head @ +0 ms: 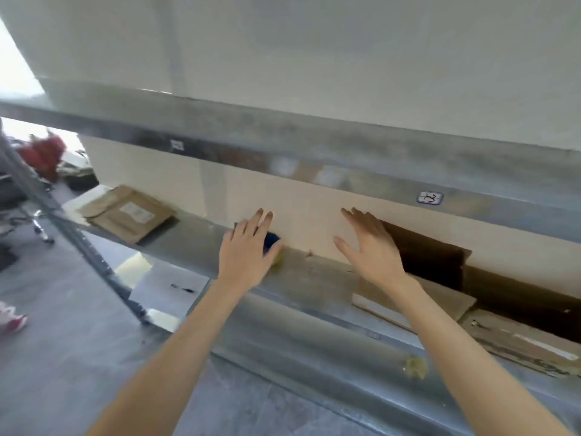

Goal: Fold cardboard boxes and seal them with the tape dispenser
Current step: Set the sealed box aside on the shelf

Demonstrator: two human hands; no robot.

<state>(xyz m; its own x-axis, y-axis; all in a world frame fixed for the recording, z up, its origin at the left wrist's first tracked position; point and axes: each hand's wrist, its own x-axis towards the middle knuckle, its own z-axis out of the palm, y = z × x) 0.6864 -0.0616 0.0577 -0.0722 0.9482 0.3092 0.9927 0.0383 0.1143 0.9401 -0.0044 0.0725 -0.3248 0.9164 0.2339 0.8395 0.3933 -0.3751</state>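
Both my arms reach out over a metal shelf (308,313). My left hand (246,247) hovers with straight fingers over a dark blue object (272,240) with a yellowish part below it, mostly hidden and blurred, so what it is cannot be told. My right hand (369,247) is spread flat, fingers straight, in front of the pale wall, just left of a brown cardboard box (434,259) whose dark flap stands up. Flattened cardboard (418,300) lies under my right wrist. Neither hand holds anything.
A flattened cardboard box with a label (129,212) lies at the shelf's left end. A metal beam (314,146) of the upper shelf runs overhead with a tag marked 13 (429,197). A slanted metal post (72,234) stands left. Grey floor below; red items far left.
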